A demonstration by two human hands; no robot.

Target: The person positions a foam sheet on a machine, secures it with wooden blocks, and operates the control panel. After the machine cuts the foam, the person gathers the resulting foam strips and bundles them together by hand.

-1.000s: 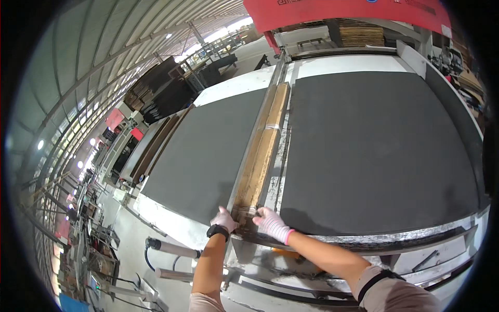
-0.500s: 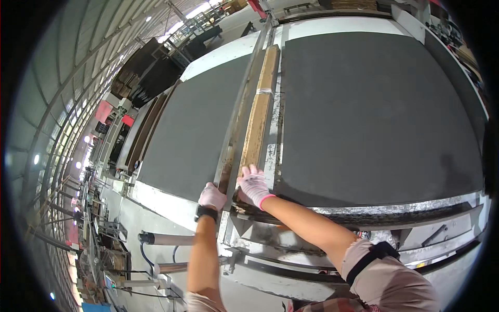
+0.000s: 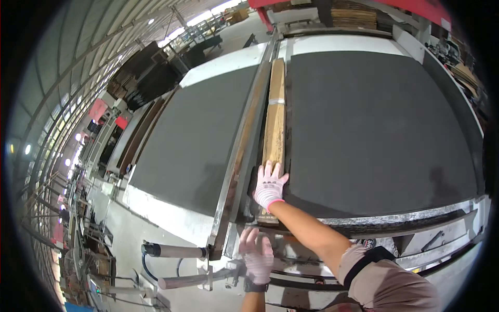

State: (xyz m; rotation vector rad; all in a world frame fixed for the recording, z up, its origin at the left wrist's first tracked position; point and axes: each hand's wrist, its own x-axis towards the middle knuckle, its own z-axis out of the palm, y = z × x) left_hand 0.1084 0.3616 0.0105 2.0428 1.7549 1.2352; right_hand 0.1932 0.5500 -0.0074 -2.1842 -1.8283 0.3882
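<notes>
A long tan wooden beam [image 3: 275,127], with a pale band around it, lies lengthwise between two dark grey sheets. My right hand [image 3: 270,186], in a white and pink glove, rests on the beam's near part with its fingers stretched out. Below the near edge of the machine hovers my left hand [image 3: 256,257], gloved too, with its fingers apart and nothing in them. Left of the beam runs a long metal rail [image 3: 240,156]. The right dark sheet [image 3: 374,130] borders the beam, and the left dark sheet [image 3: 200,135] spreads beyond the rail.
Two cylindrical bars [image 3: 174,250] stick out at the machine's near left, with a hose beneath. A metal ledge [image 3: 395,224] runs along the near right edge. Red machine parts [image 3: 416,8] and stacked brown boards [image 3: 353,18] stand at the back.
My left hand has come off the metal rail, moving right and nearer to me. The beam has shifted right, against the right sheet, and my right hand has flattened on it.
</notes>
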